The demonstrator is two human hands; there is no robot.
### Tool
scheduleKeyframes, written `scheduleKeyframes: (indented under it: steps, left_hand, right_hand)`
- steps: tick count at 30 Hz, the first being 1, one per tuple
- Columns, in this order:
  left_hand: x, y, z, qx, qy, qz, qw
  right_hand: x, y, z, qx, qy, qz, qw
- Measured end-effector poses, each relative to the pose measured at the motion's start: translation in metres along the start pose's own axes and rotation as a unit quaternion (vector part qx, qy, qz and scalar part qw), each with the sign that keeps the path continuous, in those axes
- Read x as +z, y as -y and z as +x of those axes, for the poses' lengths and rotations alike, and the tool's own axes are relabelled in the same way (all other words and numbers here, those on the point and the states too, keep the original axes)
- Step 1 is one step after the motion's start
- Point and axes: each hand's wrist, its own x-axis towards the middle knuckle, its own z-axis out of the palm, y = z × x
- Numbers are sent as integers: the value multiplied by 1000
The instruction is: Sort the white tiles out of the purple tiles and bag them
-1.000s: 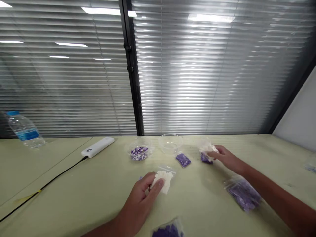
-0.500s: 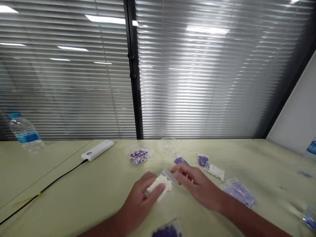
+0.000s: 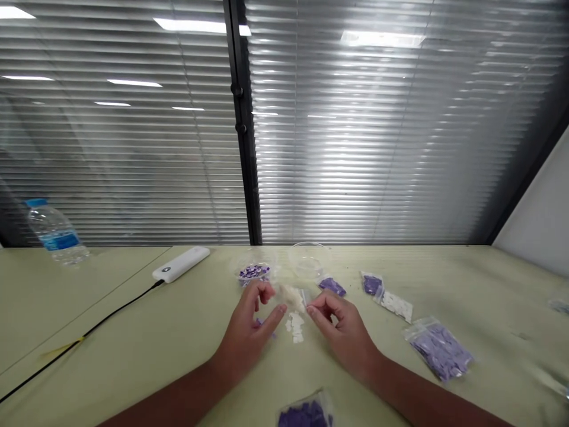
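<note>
My right hand pinches the edge of a small clear zip bag with pale contents, held a little above the table. To the bag's left is my left hand, thumb and forefinger apart and close to the bag; I see nothing gripped in it. Loose white pieces lie on the table between the hands. A few purple bits show beside my left thumb, partly hidden by it. Behind the hands stands a clear bowl of purple and white pieces, and beside it a clear round container.
Bags of purple pieces lie behind my right hand, farther right, at right and at the near edge. A bag of white pieces lies right. A white power bank with black cable and a water bottle stand left.
White pieces now lie on the table below the bag. My left hand has loosened from the bag and its fingers have spread; my right hand has taken hold of the bag's edge.
</note>
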Motion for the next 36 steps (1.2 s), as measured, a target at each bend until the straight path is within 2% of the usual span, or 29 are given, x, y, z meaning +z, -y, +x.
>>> scheduleKeyframes:
  steps: [2, 5, 9, 16, 22, 26, 31, 34, 36]
  left_hand:
    - [-1, -5, 0, 49, 41, 0, 998]
    - [-3, -13, 0, 132, 91, 12, 987]
    - [-4, -16, -1, 167, 111, 48, 978]
    - [3, -14, -3, 192, 96, 112, 970]
    - [10, -17, -8, 222, 66, 165, 959]
    - [8, -16, -8, 229, 62, 175, 956]
    - [0, -17, -8, 235, 24, 135, 962]
    - [-1, -20, -10, 265, 56, 169, 948]
    - [1, -21, -10, 262, 82, 177, 945]
  right_hand:
    - [2, 0, -3, -73, -4, -58, 996]
    - [6, 1, -6, -193, 7, -157, 969]
    - [9, -1, -8, -244, 16, -192, 950]
    - [9, 1, -11, -207, 38, -176, 962]
    - [15, 1, -13, -256, -58, -227, 938]
    - [14, 2, -12, -250, -106, -241, 932]
    - [10, 5, -15, -162, -20, -117, 980]
    - [10, 7, -17, -88, 22, -38, 995]
    - [10, 8, -18, -50, 38, -5, 998]
